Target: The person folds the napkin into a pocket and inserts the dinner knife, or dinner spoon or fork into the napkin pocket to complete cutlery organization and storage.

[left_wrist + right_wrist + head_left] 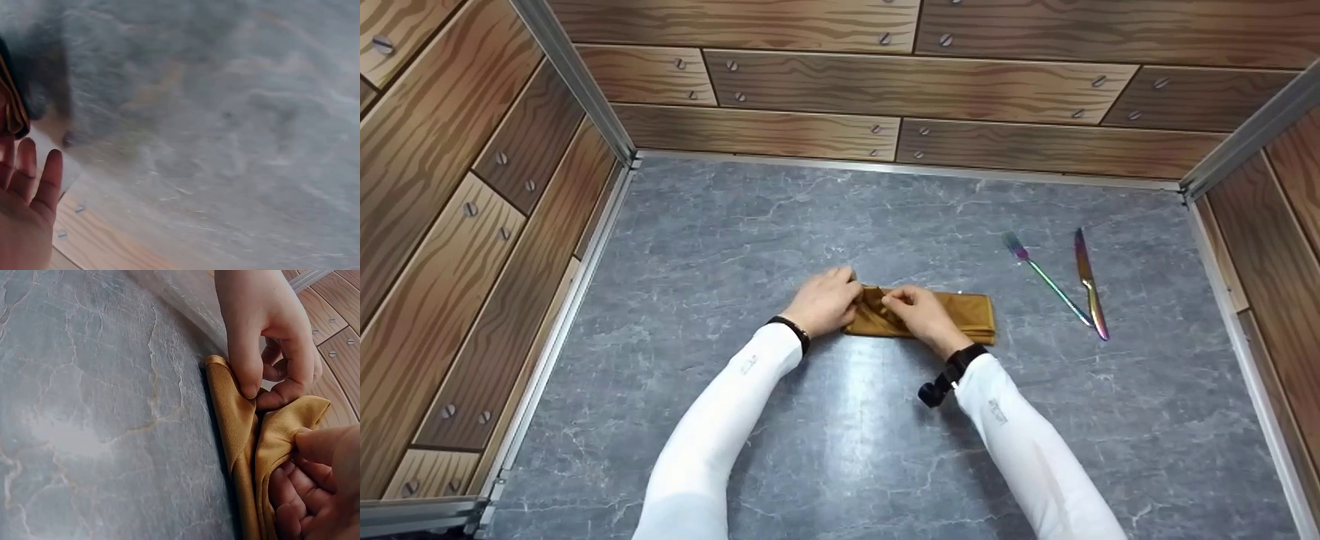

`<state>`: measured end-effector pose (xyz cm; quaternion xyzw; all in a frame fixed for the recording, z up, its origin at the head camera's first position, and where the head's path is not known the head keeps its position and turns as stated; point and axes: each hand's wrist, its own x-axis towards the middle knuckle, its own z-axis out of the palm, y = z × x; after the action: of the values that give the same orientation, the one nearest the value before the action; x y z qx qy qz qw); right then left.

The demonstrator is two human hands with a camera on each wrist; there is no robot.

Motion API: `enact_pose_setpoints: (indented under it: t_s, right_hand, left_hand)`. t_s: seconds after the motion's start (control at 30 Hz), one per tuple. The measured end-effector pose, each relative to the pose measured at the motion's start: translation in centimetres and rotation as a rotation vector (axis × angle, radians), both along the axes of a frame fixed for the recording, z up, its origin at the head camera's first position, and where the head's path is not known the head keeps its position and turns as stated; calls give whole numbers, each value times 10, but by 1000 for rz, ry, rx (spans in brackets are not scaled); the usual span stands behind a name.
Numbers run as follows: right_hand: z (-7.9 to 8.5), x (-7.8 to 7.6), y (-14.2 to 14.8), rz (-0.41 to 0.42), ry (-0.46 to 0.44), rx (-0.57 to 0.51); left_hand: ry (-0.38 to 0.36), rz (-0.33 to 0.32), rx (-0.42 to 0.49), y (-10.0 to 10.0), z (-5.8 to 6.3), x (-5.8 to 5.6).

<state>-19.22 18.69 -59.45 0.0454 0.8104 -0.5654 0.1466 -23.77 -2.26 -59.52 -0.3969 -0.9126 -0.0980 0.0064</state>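
A golden-brown cloth napkin [971,315] lies folded into a long strip on the grey marbled tabletop. At its left end my left hand [825,300] pinches the fabric between thumb and fingers, clearest in the right wrist view, where that hand [275,337] comes from above. My right hand [919,315] is over the middle of the strip. Its thumb and fingers pinch a raised flap of the cloth [281,433], which stands apart from the rolled-looking near edge. Only a bit of the napkin [14,107] shows in the left wrist view, beside the left fingers [49,177].
To the right of the napkin lie a rainbow-coloured fork [1054,285] and a knife [1093,289], their handle ends close together. Wood-patterned panels [922,86] wall the tabletop [720,225] at the back and both sides, with metal rails along their foot.
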Motion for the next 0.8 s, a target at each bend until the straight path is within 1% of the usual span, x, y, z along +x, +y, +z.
enact_pose_setpoints:
  t_s: [0.07, 0.17, 0.3, 0.4, 0.5, 0.6, 0.7, 0.8]
  right_hand:
    - [-1, 0, 0, -2, 7, 9]
    - [-2, -1, 0, -12, 9, 17]
    - [-3, 0, -1, -21, 12, 0]
    - [-3, 0, -1, -15, 23, -4]
    - [-3, 1, -1, -8, 30, 7]
    - [-3, 1, -1, -14, 21, -4]
    - [-4, 1, -2, -19, 17, -26]
    - [-5, 1, -3, -11, 21, -42]
  left_hand:
    - [7, -15, -3, 1, 1, -1]
    - [12, -53, 25, -1, 0, -3]
    - [-19, -102, 86, -6, -2, -5]
    - [-62, -110, 107, -6, -1, -5]
    - [-102, -101, 102, -5, 0, -6]
    - [-117, -100, 75, -3, 2, -6]
    - [-114, -108, 57, -2, 3, -7]
    - [-132, -101, 71, -4, 3, -7]
